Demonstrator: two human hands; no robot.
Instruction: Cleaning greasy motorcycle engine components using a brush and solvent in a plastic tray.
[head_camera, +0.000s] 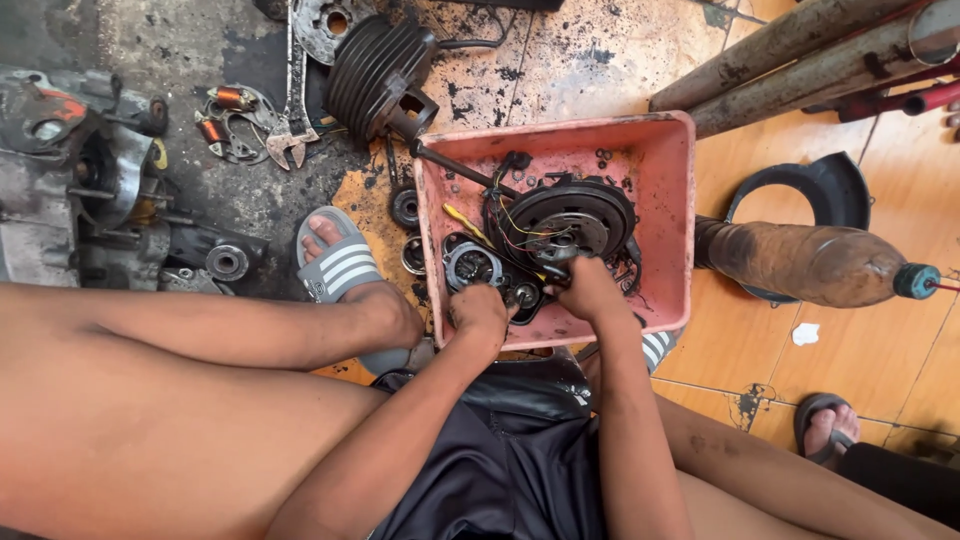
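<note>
Both hands work inside a grimy square pink plastic tray on the orange tiled floor. Left hand, at the near left of the tray, is curled shut; what it grips is hidden beneath the fingers. Right hand is closed on a small dark metal part at the near edge of a round black flywheel with wiring. A finned black engine cylinder lies far left, outside the tray.

One head-worn camera looks steeply down from above the seated person's lap, close to the hands. It faces the floor, with a pink tray just beyond the knees.
</note>
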